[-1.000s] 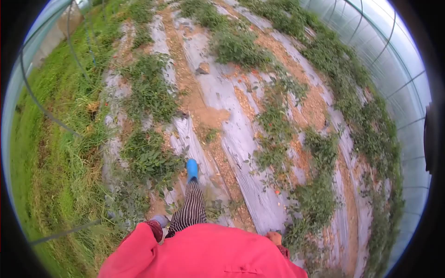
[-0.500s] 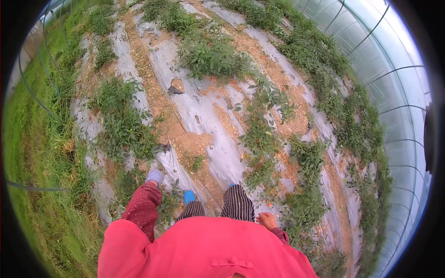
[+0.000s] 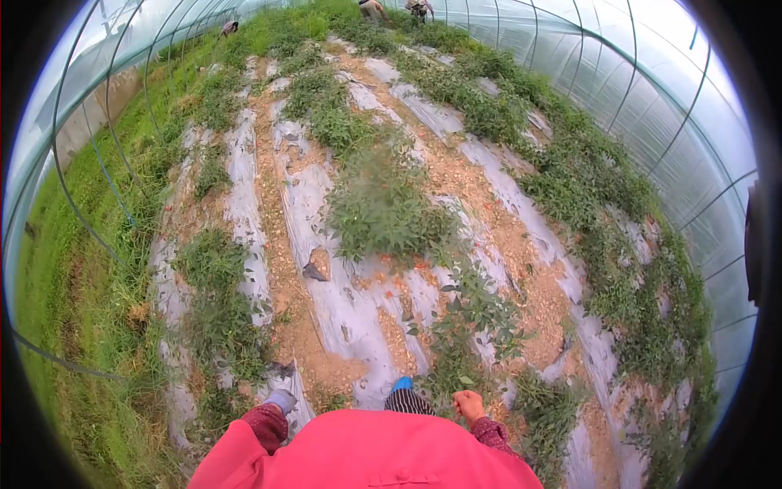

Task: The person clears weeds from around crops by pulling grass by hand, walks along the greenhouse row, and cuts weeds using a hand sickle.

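My left hand (image 3: 282,400), in a pale grey-lilac glove, hangs low beside a green plant row (image 3: 224,314), near a scrap of dark plastic (image 3: 281,370). Its fingers are too indistinct to tell whether they are open or closed. My right hand (image 3: 468,405) is bare and its fingers are curled in; nothing shows in them. Just past it are the leaves of a low plant (image 3: 464,326). One blue shoe (image 3: 402,384) shows on the ground ahead of my red top (image 3: 358,448).
Rows of bushy plants (image 3: 387,216) grow through torn silvery plastic mulch (image 3: 350,326), with stony soil paths (image 3: 277,228) between. Red fruits or bits lie scattered. Grass (image 3: 81,326) borders the left. Plastic-sheet walls (image 3: 652,90) on hoops enclose the plot. People (image 3: 373,10) bend over far ahead.
My view has tilted up, bringing the far end and other people into sight. I have moved forward; one shoe shows now instead of two. My right hand has come up and its fingers are more curled.
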Tool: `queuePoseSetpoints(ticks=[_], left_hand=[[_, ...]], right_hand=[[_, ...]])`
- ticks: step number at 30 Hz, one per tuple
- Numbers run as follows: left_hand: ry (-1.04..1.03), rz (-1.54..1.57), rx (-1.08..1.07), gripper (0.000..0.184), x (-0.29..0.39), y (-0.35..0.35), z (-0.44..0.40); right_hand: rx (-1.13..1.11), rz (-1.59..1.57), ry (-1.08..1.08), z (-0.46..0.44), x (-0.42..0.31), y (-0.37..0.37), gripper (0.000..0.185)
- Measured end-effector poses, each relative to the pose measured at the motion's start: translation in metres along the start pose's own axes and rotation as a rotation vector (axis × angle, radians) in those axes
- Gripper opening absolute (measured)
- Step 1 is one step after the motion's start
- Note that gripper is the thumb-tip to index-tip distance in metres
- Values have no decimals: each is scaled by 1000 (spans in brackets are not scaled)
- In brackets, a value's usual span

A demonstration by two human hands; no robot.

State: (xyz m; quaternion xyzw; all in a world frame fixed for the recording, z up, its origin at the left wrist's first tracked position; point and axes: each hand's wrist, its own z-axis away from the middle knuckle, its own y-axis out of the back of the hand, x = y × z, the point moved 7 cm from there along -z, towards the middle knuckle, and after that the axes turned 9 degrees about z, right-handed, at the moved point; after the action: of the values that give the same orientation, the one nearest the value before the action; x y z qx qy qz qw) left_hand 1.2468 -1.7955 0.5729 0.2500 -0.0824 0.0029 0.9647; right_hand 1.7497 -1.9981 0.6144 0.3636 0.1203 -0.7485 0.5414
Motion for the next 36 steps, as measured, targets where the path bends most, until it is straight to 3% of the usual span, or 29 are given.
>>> queuePoseSetpoints(ticks=[3, 5, 8, 12, 20, 23, 25, 26, 32, 33, 34, 36], left_hand=[[46, 555, 182, 26, 42, 40, 20], [55, 637, 201, 28, 73, 64, 34], [68, 626, 213, 26, 74, 71, 14], [-20, 315, 162, 29, 110, 86, 13], [266, 125, -52, 32, 179, 132, -60], [115, 213, -24, 30, 188, 155, -111], [35, 281, 15, 30, 182, 179, -139], [-96, 170, 114, 26, 186, 194, -152], [-56, 303, 40, 24, 201, 276, -252], [-59, 369, 25, 24, 221, 296, -261], [95, 527, 74, 24, 235, 311, -267], [-20, 543, 131, 20, 298, 342, -264]], right_hand=[[90, -48, 22, -46, -59, 55, 16], [175, -3, 94, -75, -83, 82, 19], [230, -127, 80, -100, -109, 92, 15], [84, -110, 16, -106, -122, 69, 14], [60, 89, -120, -129, -105, 74, 17], [128, 143, -194, -145, -94, 99, 20], [157, 128, -216, -156, -115, 104, 20], [160, 111, -258, -149, -150, 101, 19], [229, -74, -127, -184, -221, 93, 20], [232, -76, -148, -184, -223, 96, 20], [231, -75, -158, -184, -227, 98, 21], [204, -44, -167, -206, -236, 101, 23]])
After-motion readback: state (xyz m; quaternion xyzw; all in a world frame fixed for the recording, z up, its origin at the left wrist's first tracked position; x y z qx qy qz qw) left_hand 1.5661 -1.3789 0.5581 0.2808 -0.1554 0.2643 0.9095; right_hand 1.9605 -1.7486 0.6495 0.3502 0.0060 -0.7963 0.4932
